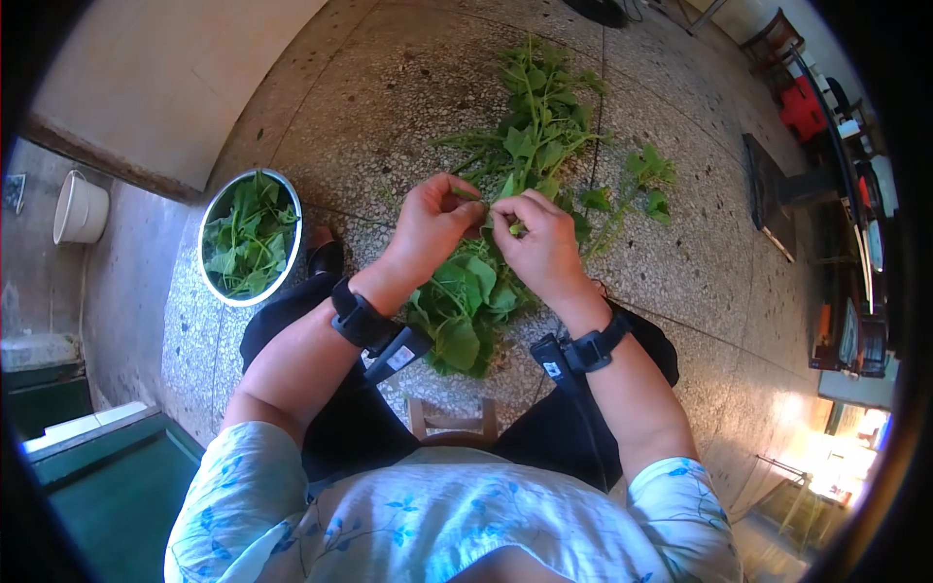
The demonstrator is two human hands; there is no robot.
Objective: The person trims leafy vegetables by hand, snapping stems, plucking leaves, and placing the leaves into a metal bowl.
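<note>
My left hand (433, 220) and my right hand (541, 240) meet in front of me, fingertips pinched close together. A short green stem (465, 194) shows between the left thumb and fingers. Inside the curled right fingers, the end of another green stem (518, 229) pokes out. Whether both belong to one vine is hidden by the fingers. Under my hands, a heap of broad green leaves (468, 306) lies on the floor. Farther ahead is a larger pile of leafy vines (535, 126), with a loose sprig (653, 170) to its right.
A white-rimmed basin (202, 248) holding picked greens stands on the floor to my left, beside my shoe (326, 255). A white bucket (82, 209) is by the left wall. Part of a wooden stool (418, 418) shows between my legs. Furniture (846, 291) lines the right side.
</note>
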